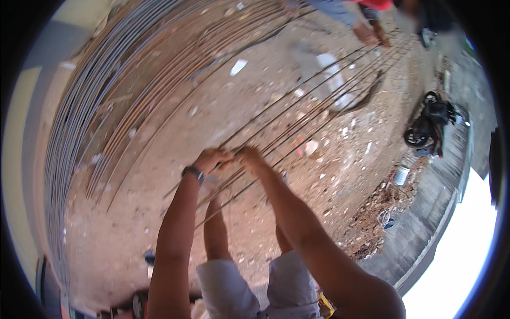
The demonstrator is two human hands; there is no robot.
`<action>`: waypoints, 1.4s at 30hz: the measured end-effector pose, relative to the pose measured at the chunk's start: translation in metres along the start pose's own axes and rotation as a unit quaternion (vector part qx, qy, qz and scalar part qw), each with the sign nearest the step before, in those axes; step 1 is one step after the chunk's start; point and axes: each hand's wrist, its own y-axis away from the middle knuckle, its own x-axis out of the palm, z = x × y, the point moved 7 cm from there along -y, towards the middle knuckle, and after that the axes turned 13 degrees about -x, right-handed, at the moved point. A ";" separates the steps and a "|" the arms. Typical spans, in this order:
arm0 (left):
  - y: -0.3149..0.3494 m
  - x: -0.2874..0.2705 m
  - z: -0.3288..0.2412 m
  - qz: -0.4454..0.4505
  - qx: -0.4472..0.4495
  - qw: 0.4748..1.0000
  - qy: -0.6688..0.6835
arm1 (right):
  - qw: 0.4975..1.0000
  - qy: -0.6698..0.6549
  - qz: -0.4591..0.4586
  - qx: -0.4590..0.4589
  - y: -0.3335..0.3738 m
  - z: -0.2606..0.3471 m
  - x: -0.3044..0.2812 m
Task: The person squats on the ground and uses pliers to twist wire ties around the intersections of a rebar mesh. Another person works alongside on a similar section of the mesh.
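Several long, thin steel rebar rods [297, 126] stretch diagonally across the view, from beside my legs to the far right. My left hand [211, 158], with a dark band at the wrist, is closed around the rods at their near part. Right against it, my right hand [251, 159] is closed on the rods too, its fingertips meeting the left ones. Any small thing between the fingertips is too blurred to make out. At the far end a co-worker's hands [370, 35] are at the same rods.
A large stack of long rods [79, 101] curves along the left side. On the dirt ground lie pale scraps [238, 67] and stones. To the right are a black motorcycle [431, 121], a white bucket [401, 175] and a concrete edge [425, 212]. A pale sheet [333, 77] lies beyond the rods.
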 end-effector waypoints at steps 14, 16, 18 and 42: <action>-0.001 0.011 0.004 -0.071 0.039 0.988 0.135 | 0.984 -0.117 -0.058 -0.120 0.004 -0.008 0.009; 0.000 0.005 0.008 -0.083 0.060 0.984 0.142 | 0.989 0.031 -0.092 -0.108 0.009 0.006 0.011; 0.002 0.009 0.005 -0.101 0.086 0.982 0.134 | 0.942 0.098 -0.271 -0.171 0.035 0.007 0.012; 0.027 0.059 -0.067 -0.319 0.159 0.750 -0.557 | 0.880 0.337 -0.135 -0.306 0.130 0.047 0.044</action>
